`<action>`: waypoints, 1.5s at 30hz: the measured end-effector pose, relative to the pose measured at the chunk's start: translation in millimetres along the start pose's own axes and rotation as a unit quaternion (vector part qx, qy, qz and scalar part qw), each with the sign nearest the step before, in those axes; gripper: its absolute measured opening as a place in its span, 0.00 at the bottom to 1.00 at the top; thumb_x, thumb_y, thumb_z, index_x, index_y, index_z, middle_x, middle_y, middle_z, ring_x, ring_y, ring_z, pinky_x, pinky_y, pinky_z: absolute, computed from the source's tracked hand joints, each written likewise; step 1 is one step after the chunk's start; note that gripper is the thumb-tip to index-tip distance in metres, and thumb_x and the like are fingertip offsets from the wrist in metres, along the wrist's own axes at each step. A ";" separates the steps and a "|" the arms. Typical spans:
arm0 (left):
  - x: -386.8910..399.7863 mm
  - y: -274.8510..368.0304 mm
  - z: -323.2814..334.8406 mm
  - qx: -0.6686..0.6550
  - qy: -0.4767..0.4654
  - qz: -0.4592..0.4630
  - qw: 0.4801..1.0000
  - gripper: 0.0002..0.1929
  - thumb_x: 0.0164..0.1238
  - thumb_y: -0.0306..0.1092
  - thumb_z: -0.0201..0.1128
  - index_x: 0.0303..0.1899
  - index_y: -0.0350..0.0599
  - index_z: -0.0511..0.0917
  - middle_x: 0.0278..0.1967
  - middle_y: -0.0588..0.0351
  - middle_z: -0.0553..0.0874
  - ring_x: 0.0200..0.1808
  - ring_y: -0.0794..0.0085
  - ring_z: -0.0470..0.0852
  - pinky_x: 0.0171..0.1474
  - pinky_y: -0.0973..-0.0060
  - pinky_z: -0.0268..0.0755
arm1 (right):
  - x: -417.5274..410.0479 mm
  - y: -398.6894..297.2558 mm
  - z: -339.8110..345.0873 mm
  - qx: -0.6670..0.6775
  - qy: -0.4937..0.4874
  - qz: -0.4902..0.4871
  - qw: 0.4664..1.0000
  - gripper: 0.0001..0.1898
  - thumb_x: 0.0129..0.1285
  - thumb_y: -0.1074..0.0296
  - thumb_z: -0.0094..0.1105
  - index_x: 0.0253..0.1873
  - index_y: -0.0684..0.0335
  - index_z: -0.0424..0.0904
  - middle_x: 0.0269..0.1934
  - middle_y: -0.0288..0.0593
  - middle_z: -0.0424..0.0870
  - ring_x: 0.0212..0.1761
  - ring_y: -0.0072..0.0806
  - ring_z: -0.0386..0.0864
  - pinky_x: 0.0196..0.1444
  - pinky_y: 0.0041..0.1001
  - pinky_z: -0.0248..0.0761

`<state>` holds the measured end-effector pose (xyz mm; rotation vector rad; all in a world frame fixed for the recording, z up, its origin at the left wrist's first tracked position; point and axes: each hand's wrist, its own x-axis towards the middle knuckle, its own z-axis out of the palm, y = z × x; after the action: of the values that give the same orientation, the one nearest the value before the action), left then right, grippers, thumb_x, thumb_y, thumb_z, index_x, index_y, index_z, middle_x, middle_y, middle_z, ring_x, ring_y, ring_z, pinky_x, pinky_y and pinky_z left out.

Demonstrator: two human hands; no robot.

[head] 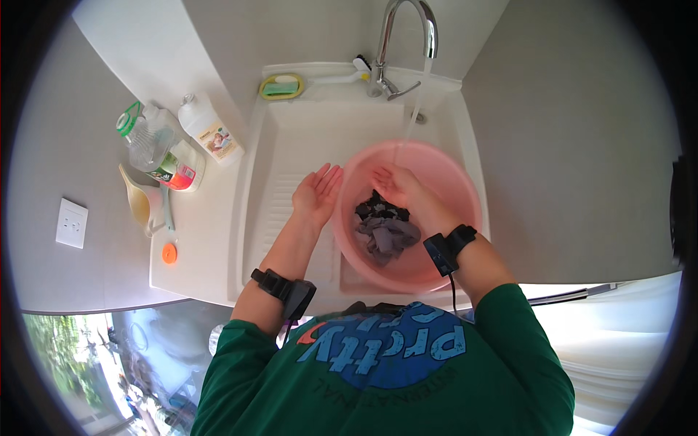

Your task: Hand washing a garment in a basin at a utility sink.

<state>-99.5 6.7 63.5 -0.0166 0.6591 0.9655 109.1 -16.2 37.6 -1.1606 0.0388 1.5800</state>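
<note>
A pink plastic basin point(452, 180) stands in a white laundry sink point(327, 125). Dark grey and black wet cloth point(387, 231) is heaped inside it. From the chrome faucet point(431, 32) a stream of water point(415, 109) falls into the basin's far side. My right hand point(398, 186) is over the basin, palm up and fingers loosely curled, just beyond the cloth and close to the stream. Left of the basin's rim, my left hand point(318, 191) is palm up above the ribbed washboard part point(283, 212) of the sink. Neither hand holds anything.
On the left counter point(202, 256) stand a white detergent bottle point(212, 131), a clear plastic jug point(163, 155), a plastic scoop point(143, 201) and an orange cap point(169, 253). A yellow soap dish point(281, 87) and a white-handled brush point(341, 78) lie along the sink's back ledge.
</note>
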 end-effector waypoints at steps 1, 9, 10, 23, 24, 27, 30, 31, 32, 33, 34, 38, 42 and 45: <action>-0.7 -0.8 -1.2 -0.002 -0.010 -0.003 1.000 0.23 0.80 0.37 0.34 0.64 0.28 0.62 0.63 0.39 0.71 0.65 0.55 0.70 0.67 0.63 0.67 | -15.2 -1.3 22.6 -0.045 -0.095 0.007 0.994 0.11 0.70 0.65 0.51 0.48 0.67 0.77 0.45 0.47 0.82 0.46 0.35 0.80 0.55 0.30 0.75; -13.9 -13.0 12.3 -0.020 -0.010 0.036 0.999 0.27 0.80 0.48 0.28 0.67 0.37 0.60 0.64 0.45 0.70 0.67 0.56 0.66 0.70 0.62 0.58 | -53.4 78.3 114.6 -0.569 -0.146 -0.211 0.781 0.24 0.70 0.51 0.45 0.59 0.66 0.72 0.59 0.57 0.75 0.66 0.44 0.70 0.66 0.42 0.61; -28.6 -14.8 22.7 -0.016 0.011 0.058 0.998 0.28 0.79 0.51 0.28 0.66 0.39 0.59 0.64 0.47 0.70 0.67 0.56 0.66 0.71 0.60 0.56 | -62.4 86.6 119.7 -0.653 -0.044 -0.276 0.703 0.27 0.70 0.47 0.42 0.60 0.66 0.70 0.62 0.58 0.72 0.69 0.45 0.65 0.69 0.45 0.56; -26.1 10.8 5.6 -0.092 -0.164 -0.020 0.982 0.27 0.78 0.52 0.38 0.67 0.45 0.61 0.66 0.44 0.66 0.68 0.52 0.64 0.72 0.54 0.52 | -58.9 45.1 68.3 -0.482 -0.272 -0.429 0.714 0.20 0.67 0.56 0.49 0.55 0.65 0.76 0.51 0.53 0.80 0.56 0.49 0.75 0.60 0.39 0.66; -25.4 10.6 11.2 0.035 -0.125 0.009 0.992 0.25 0.77 0.50 0.42 0.66 0.44 0.63 0.66 0.43 0.67 0.68 0.53 0.65 0.72 0.57 0.53 | -63.9 39.2 56.9 -0.494 -0.191 -0.453 0.717 0.19 0.64 0.59 0.52 0.54 0.64 0.77 0.48 0.54 0.81 0.55 0.47 0.76 0.59 0.37 0.67; -25.8 5.9 11.4 0.303 -0.042 0.122 0.944 0.25 0.73 0.43 0.51 0.66 0.43 0.65 0.65 0.41 0.68 0.68 0.56 0.65 0.70 0.61 0.55 | -69.5 35.6 26.4 -0.620 -0.049 -0.426 0.657 0.20 0.59 0.60 0.59 0.54 0.62 0.78 0.47 0.53 0.81 0.55 0.45 0.76 0.58 0.36 0.67; -18.6 -15.6 5.0 0.505 -0.008 0.187 0.843 0.28 0.66 0.33 0.56 0.67 0.40 0.64 0.65 0.43 0.69 0.66 0.60 0.68 0.66 0.65 0.61 | -49.5 69.6 -42.5 -0.761 -0.025 -0.399 0.511 0.24 0.51 0.59 0.65 0.54 0.60 0.78 0.54 0.47 0.77 0.58 0.45 0.72 0.61 0.40 0.65; -13.8 -20.7 -1.2 0.569 -0.007 0.180 0.803 0.30 0.63 0.27 0.57 0.68 0.39 0.63 0.64 0.46 0.71 0.64 0.63 0.71 0.64 0.67 0.65 | -42.5 78.9 -60.1 -0.792 -0.073 -0.428 0.430 0.26 0.47 0.59 0.69 0.53 0.60 0.79 0.58 0.44 0.74 0.61 0.44 0.70 0.62 0.41 0.64; -10.2 -20.4 -13.1 0.568 -0.001 0.182 0.803 0.30 0.63 0.27 0.57 0.68 0.39 0.63 0.64 0.46 0.71 0.64 0.63 0.71 0.64 0.67 0.65 | -51.8 75.7 -58.8 -0.791 -0.079 -0.428 0.430 0.26 0.47 0.59 0.69 0.53 0.60 0.79 0.58 0.44 0.74 0.61 0.44 0.70 0.62 0.41 0.64; -6.7 -20.4 -24.8 0.555 -0.033 0.161 0.816 0.32 0.61 0.24 0.57 0.69 0.38 0.61 0.64 0.46 0.71 0.64 0.63 0.72 0.63 0.68 0.66 | -70.3 67.0 -52.7 -0.840 -0.114 -0.361 0.388 0.28 0.44 0.57 0.71 0.52 0.58 0.80 0.61 0.42 0.71 0.62 0.44 0.68 0.62 0.43 0.63; -3.0 -22.3 -32.0 0.541 -0.069 0.138 0.827 0.34 0.60 0.20 0.57 0.70 0.36 0.59 0.65 0.45 0.70 0.63 0.62 0.73 0.62 0.68 0.68 | -85.7 58.4 -49.9 -0.881 -0.143 -0.290 0.344 0.29 0.40 0.55 0.73 0.51 0.57 0.81 0.64 0.40 0.68 0.63 0.44 0.66 0.62 0.45 0.62; 2.3 -24.5 -39.0 0.439 -0.154 0.122 0.877 0.34 0.59 0.15 0.52 0.70 0.35 0.59 0.63 0.45 0.73 0.62 0.61 0.74 0.60 0.69 0.71 | -99.1 32.8 -60.1 -0.928 -0.167 -0.179 0.282 0.28 0.40 0.56 0.72 0.51 0.55 0.83 0.60 0.41 0.70 0.64 0.42 0.65 0.61 0.45 0.63; -20.0 -19.2 -18.3 0.390 -0.131 0.046 0.910 0.34 0.58 0.12 0.48 0.70 0.34 0.58 0.62 0.45 0.73 0.63 0.59 0.74 0.62 0.67 0.71 | -92.0 17.6 -50.9 -0.965 -0.146 -0.021 0.216 0.19 0.41 0.59 0.69 0.41 0.58 0.87 0.49 0.44 0.81 0.52 0.43 0.77 0.52 0.41 0.71; -21.4 -20.6 -15.9 0.364 -0.123 0.044 0.922 0.33 0.58 0.12 0.47 0.69 0.32 0.58 0.60 0.45 0.75 0.61 0.60 0.75 0.61 0.69 0.71 | -28.9 -3.4 -46.6 -0.947 -0.187 -0.016 0.261 0.15 0.47 0.62 0.65 0.40 0.61 0.86 0.40 0.49 0.85 0.43 0.46 0.82 0.48 0.40 0.74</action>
<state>-100.2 -26.2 56.4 0.7891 0.7545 0.7424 138.6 -62.6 34.9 -2.0989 -2.9314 1.0821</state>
